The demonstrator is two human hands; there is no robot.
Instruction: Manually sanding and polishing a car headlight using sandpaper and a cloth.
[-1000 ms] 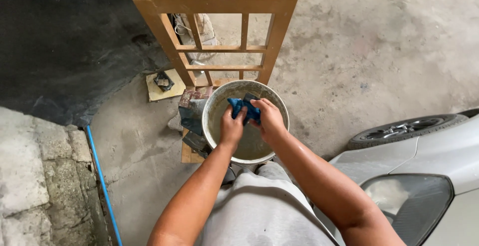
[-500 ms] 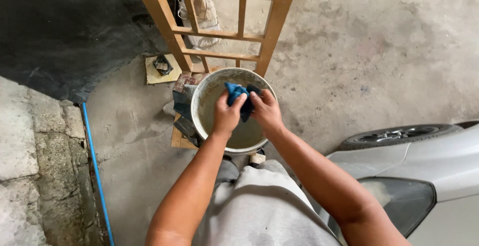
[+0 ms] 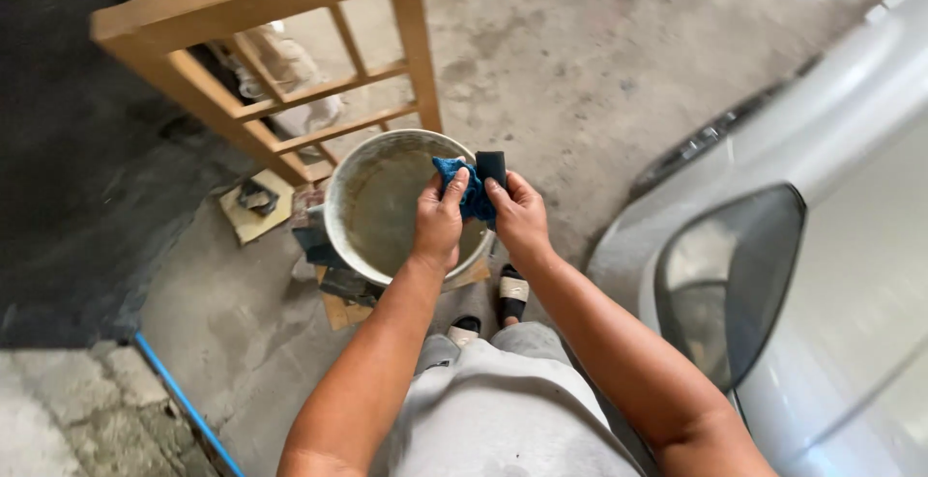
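I am looking down at a bare concrete floor [image 3: 599,61]. Toward its left edge, a thin blue pipe [image 3: 184,404] is running beside rough grey stone, and a light wooden frame with slats [image 3: 280,61] is leaning above a round grey metal bucket of murky water [image 3: 372,211]. The bucket is sitting on dark tiles and scraps of board.

My left hand [image 3: 440,226] is hovering over the bucket's right rim, palm down, fingers curled tight around a crumpled blue cloth [image 3: 472,192]. My right hand [image 3: 517,216] is just beside it, touching it, fingers closed on the same cloth together with a small dark rectangular block [image 3: 491,166] standing up between my thumb and fingers. Both forearms are reaching forward from my lap, elbows bent and wrists close together, the cloth bunched between the two hands above the water's edge.

At the right edge, a silver car with a curved headlamp [image 3: 730,284] is parked close to my right elbow.

I judge that the wet cloth could drip onto my grey shorts and sandalled feet below, since it is hanging partly past the rim. The block could slip into the murky water if my right hand loosens.
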